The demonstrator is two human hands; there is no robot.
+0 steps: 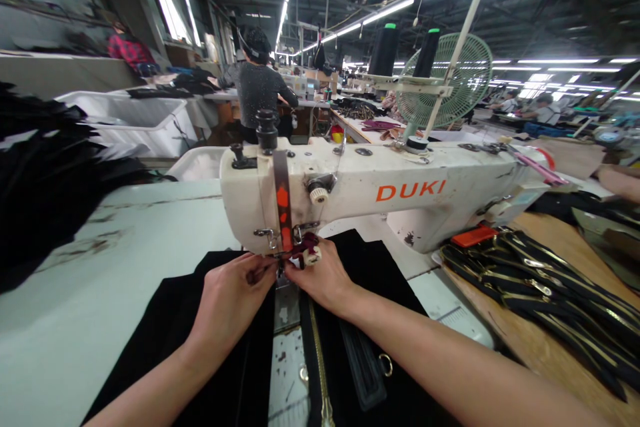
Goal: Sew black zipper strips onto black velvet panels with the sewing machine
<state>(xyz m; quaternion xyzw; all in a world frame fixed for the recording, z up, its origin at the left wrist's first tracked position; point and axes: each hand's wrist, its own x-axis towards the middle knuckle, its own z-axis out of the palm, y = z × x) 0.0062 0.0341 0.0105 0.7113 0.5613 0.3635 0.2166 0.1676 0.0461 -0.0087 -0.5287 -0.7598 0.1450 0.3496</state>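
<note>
Two black panels lie at the lower centre of the frame, under the head of a sewing machine. The left panel [175, 327] spreads toward the lower left; the right panel [370, 267] carries a gold-toothed zipper [316, 340] along its inner edge, plus a dark strip [367, 373] and a gold ring [386, 365] near the bottom edge. A stretch of pale machine bed [287, 367] shows between them.

Both hands meet just beneath the machine head. The left hand [227, 287] has its fingers curled, tips drawn together; whether anything is pinched there I cannot tell. The right hand [323, 277] reaches in from the other side, its fingers bent beside a small dark-red piece [303, 250]; its grip is hidden too.

The white sewing machine [350, 180], lettered DUKI in orange, crosses the middle of the frame. At the right, a heap of black zippers [540, 293] lies on a wooden board [537, 223], with an orange-red object [474, 236] at its upper edge. Dark pieces [45, 173] pile up at the left edge, near a white tub [135, 120]. Above the machine stand two black thread cones [384, 50] before a green fan [473, 77]. At upper centre-left, a person in a dark grey top [260, 93] faces away.
</note>
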